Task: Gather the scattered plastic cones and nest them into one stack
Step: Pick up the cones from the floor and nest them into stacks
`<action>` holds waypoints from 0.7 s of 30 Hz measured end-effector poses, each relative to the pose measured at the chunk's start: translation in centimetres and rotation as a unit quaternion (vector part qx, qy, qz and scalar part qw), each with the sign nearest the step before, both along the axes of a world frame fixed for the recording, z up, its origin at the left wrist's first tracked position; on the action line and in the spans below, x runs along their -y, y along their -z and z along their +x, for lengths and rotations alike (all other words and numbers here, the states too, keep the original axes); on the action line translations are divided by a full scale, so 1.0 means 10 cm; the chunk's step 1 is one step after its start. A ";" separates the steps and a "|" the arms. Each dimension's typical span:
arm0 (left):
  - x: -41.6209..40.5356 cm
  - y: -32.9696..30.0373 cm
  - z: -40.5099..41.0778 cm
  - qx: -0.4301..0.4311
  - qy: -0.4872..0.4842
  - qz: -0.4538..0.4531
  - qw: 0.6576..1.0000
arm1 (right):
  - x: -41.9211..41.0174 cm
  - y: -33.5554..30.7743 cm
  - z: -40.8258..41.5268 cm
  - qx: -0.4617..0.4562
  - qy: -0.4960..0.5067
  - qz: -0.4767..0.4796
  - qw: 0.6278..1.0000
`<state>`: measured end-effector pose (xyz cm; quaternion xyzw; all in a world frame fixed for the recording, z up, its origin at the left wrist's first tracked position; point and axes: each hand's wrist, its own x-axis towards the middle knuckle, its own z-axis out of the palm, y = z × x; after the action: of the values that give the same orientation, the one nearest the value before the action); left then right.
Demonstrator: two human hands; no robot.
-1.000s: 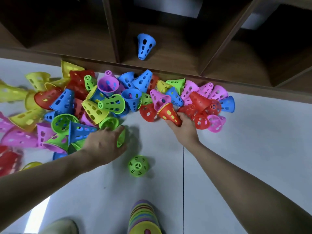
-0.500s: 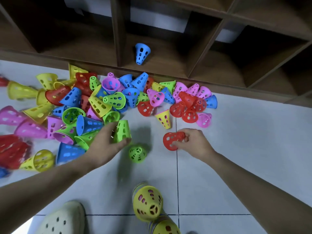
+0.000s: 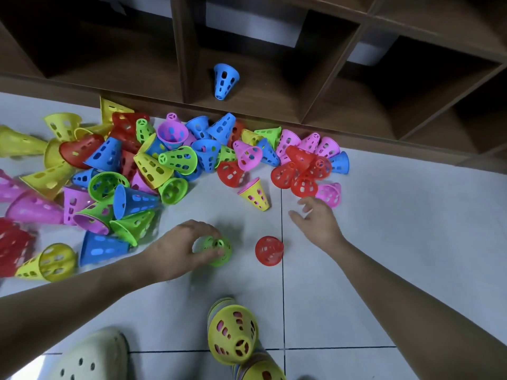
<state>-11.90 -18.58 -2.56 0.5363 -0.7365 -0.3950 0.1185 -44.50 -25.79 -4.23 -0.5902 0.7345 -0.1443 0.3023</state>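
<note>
From where I sit watching the head view, my left hand (image 3: 178,249) has its fingers curled round a green cone (image 3: 218,250) on the white tiled floor (image 3: 397,229), just left of centre; whether that cone is one piece or two nested I cannot tell. My right hand (image 3: 318,219) hangs above the floor with fingers spread and relaxed, holding nothing, and a red cone (image 3: 269,250) stands by itself just at its 7 o'clock, between the two hands. At 6 o'clock, near the bottom edge, the stack (image 3: 233,335) leans toward me with a yellow cone as its top piece and striped layers under it, so some nesting is done. I judge the job far from finished: the big pile (image 3: 153,165) runs from 9 o'clock to 1 o'clock, dozens of loose cones in yellow, red, blue, green and pink, lying every way. A lone yellow cone (image 3: 255,194) sits apart at 12 o'clock from the red one, and a blue cone (image 3: 225,80) rests inside a cubby of the wooden shelf (image 3: 356,111), which bounds the pile along the top. Open floor lies to the right, from 2 to 5 o'clock, and in the strip between the hands and the stack. A pale clog (image 3: 87,357) at 7 o'clock crowds the left side of the stack.
</note>
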 end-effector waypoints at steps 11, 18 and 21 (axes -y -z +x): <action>1.05 0.17 -0.09 0.009 -0.049 -0.076 0.996 | 0.53 0.14 -0.54 -0.130 0.155 -0.030 0.979; 1.49 0.35 -0.32 0.079 -0.061 -0.122 0.987 | 0.54 0.21 -0.60 -0.029 0.182 -0.026 0.982; 1.56 0.34 -0.41 0.154 -0.053 -0.111 0.980 | 0.49 0.25 -0.62 0.014 0.189 -0.017 0.982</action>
<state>-16.00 -34.22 -5.92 0.6125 -0.7556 -0.2168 0.0836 -50.71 -30.67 -6.73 -0.4437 0.8259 -0.2198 0.2697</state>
